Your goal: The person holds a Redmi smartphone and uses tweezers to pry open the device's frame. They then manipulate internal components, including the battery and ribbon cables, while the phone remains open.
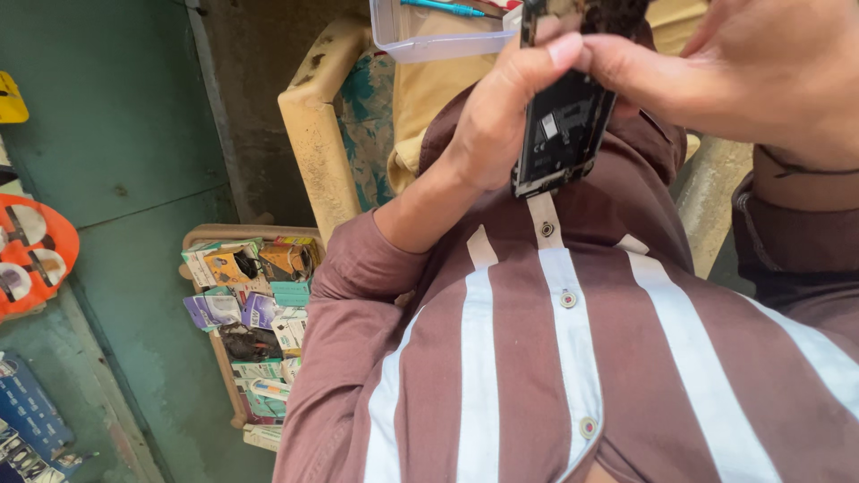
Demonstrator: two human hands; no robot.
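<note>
While the view is turned down onto a striped maroon shirt [555, 358], an opened phone [564, 125] is held up close above the chest, between both hands. It is gripped by the left hand [492, 125] from the side, the thumb laid across its upper part and the other fingers curled behind its edge, so that the bare inside is kept steady and turned toward the eyes. The right hand [761, 72] is brought in from the other side, its fingers pressed together and pinched against the phone's top, where they meet the left thumb; whether anything small is pinched there cannot be told. The phone is seen without its back cover: a dark, narrow body with a black inner plate, small pale labels and a bright metal lower edge. A clear tray [429, 40] with a blue tool [443, 8] is seen beyond, and a box of packets [255, 322] lies on the floor.
</note>
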